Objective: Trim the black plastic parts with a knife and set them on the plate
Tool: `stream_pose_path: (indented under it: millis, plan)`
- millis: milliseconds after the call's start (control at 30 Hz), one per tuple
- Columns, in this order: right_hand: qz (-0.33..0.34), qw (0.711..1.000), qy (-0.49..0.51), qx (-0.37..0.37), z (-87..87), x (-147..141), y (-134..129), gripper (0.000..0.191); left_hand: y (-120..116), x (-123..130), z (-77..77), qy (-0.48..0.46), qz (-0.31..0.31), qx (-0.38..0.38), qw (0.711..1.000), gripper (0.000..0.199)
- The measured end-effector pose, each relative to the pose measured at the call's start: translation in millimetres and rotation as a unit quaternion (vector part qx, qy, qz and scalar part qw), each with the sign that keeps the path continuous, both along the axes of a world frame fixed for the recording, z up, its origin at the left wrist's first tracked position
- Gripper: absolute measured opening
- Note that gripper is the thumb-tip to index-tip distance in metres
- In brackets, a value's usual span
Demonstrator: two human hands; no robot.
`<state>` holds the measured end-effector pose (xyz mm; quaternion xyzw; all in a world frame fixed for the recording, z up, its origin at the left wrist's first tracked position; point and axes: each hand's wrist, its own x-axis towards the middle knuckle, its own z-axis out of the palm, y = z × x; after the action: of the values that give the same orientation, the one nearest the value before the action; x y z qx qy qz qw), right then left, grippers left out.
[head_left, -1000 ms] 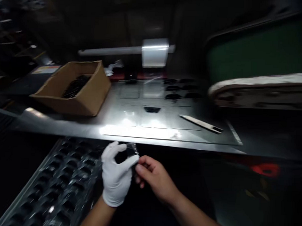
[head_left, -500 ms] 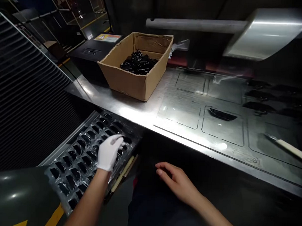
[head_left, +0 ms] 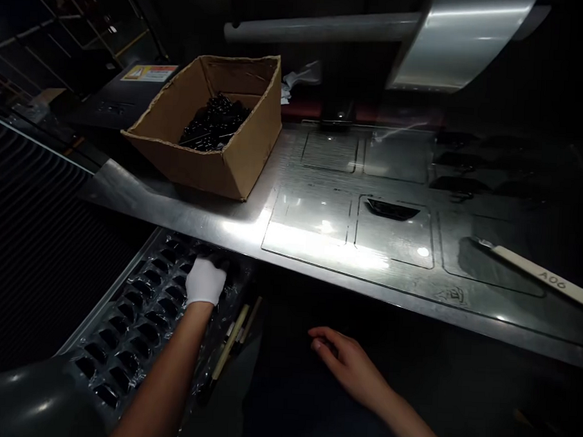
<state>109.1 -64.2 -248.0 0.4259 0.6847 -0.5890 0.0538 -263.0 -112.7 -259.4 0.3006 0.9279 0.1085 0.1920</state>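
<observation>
My left hand [head_left: 206, 280], in a white glove, reaches over the far end of a plastic-covered tray [head_left: 165, 302] holding rows of black parts. Its fingers point away and are largely hidden, so what they hold, if anything, does not show. Bare and with nothing in it, my right hand [head_left: 346, 357] hovers in front of the bench edge, its thumb and index finger slightly apart. One dark, elongated part [head_left: 392, 210] lies inside a marked outline on the metal bench [head_left: 213, 231].
A cardboard box [head_left: 187, 169] of small black pieces stands on the bench's left. A white-handled tool [head_left: 543, 274] lies at the right, below more dark parts [head_left: 460, 184]. A lamp-like metal fixture [head_left: 458, 45] hangs above. Light-coloured sticks [head_left: 231, 341] lie beside the tray.
My left hand has moved farther over the tray's far end, and its fingers have gone out of sight. The view has shifted, so the box and bench appear farther left. My right hand has barely changed.
</observation>
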Motion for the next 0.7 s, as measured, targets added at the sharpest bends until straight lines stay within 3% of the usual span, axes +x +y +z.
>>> stream_pose_path:
  millis: [167,267,300,367,400,433,500,567,633,700]
  plan:
    - [-0.017,1.0,0.009,0.015,-4.2,9.3,13.8,0.045,5.5,8.9,-7.6,0.04,0.022,-0.064,0.997,0.038]
    - [-0.057,0.998,0.017,0.016,-5.4,22.8,18.4,0.046,-7.2,26.9,8.4,0.068,0.005,-0.048,0.997,0.02]
    - [-0.073,0.997,0.018,0.013,-6.6,28.3,19.7,0.046,-14.0,36.6,19.0,0.091,-0.02,-0.005,0.996,0.013]
    - [-0.1,0.995,0.014,0.014,-11.8,39.2,22.7,0.046,-25.5,59.2,47.1,0.092,-0.087,0.165,0.978,0.013]
    - [-0.108,0.994,0.005,0.02,-15.9,44.2,24.6,0.045,-26.8,71.5,64.2,0.088,-0.128,0.232,0.96,0.011]
    - [-0.115,0.993,-0.009,0.028,-20.9,49.0,26.5,0.045,-23.0,84.5,82.7,0.067,-0.209,0.287,0.932,0.014]
    - [-0.12,0.991,-0.036,0.042,-32.3,57.6,29.3,0.046,4.6,112.3,121.0,0.05,-0.307,0.392,0.866,0.041]
    - [-0.113,0.991,-0.052,0.047,-43.2,65.1,30.2,0.047,57.9,139.8,153.6,0.012,-0.405,0.414,0.815,0.044]
    - [-0.102,0.992,-0.058,0.049,-51.0,71.6,29.5,0.05,124.3,161.1,173.7,0.036,-0.496,0.374,0.783,0.033]
    - [-0.101,0.992,-0.065,0.048,-55.2,77.9,28.4,0.053,184.6,174.2,181.7,0.093,-0.557,0.295,0.771,0.025]
